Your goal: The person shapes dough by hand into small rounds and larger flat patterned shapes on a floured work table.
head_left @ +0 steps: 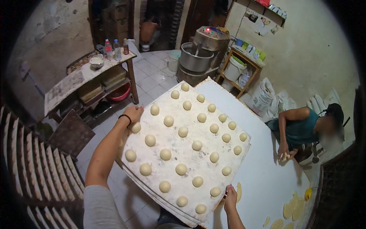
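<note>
A large floured board (171, 147) carries several rows of round dough balls (183, 131) and lies tilted in front of me, partly over the white worktable. My left hand (133, 113) grips its far left edge, with a dark band around the wrist. On the near right edge my right hand (230, 197) is closed, fingers partly hidden by the rim. Under the board, more board edges (152, 196) show along its near left side, like a stack. A strip of flat dough (239, 192) lies on the table beside my right hand.
Across the white table (259, 164), a co-worker (299, 126) handles a dough piece (284, 156). Flat dough sheets (293, 206) lie at the near right. A mixer (196, 57) stands behind, a bottle-topped wooden table (87, 78) at left, a loaded tray rack (42, 168) nearer, another person (149, 30) in the doorway.
</note>
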The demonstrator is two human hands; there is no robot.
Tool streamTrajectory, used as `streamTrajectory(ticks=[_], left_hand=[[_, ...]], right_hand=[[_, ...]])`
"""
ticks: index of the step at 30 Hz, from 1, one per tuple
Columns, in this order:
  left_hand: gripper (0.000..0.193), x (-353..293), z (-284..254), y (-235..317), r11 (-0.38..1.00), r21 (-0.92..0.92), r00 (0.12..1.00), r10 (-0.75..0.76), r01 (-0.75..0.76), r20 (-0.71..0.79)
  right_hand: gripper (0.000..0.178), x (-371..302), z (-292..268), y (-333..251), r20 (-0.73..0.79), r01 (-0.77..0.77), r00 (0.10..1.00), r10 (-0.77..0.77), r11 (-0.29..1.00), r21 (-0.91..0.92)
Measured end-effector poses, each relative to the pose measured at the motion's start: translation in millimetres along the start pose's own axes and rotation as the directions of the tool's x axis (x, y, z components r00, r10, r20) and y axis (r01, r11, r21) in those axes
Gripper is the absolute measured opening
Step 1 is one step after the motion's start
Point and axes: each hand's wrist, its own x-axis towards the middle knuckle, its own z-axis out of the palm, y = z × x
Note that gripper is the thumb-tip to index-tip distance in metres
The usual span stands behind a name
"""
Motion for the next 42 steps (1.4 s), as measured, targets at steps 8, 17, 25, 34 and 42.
streamTrajectory(ticks=[8,17,25,34,42], left_hand=[[0.065,-157.5,8.5,-26.5,0.970,-0.238,0.989,0.076,-0.044,0.127],[0.061,-486.7,44.0,-47.8,0.674,-0.704,0.963,-0.263,0.222,0.052],[0.059,-809.4,83.1,-51.4,0.343,-0.936,0.757,-0.592,-0.077,-0.279],[0.062,-1035.8,85.2,-61.5,0.301,-0.927,0.509,-0.775,-0.224,-0.375],[0.064,-1078.7,91.8,-146.5,0.446,-0.891,0.436,-0.788,-0.082,-0.435]], right_hand=[[0.058,7.8,-67.3,5.6,0.167,-0.046,0.985,-0.037,0.885,0.463],[0.064,-20.9,-158.2,-41.7,0.425,-0.140,0.905,-0.008,0.939,0.315],[0.061,-49.2,-125.6,-54.8,0.683,0.181,0.687,-0.248,0.969,0.169],[0.031,-162.9,-29.8,-0.4,0.832,0.096,0.552,-0.048,0.995,-0.007],[0.042,-202.5,-3.2,74.0,0.817,-0.060,0.567,0.103,0.995,-0.084]])
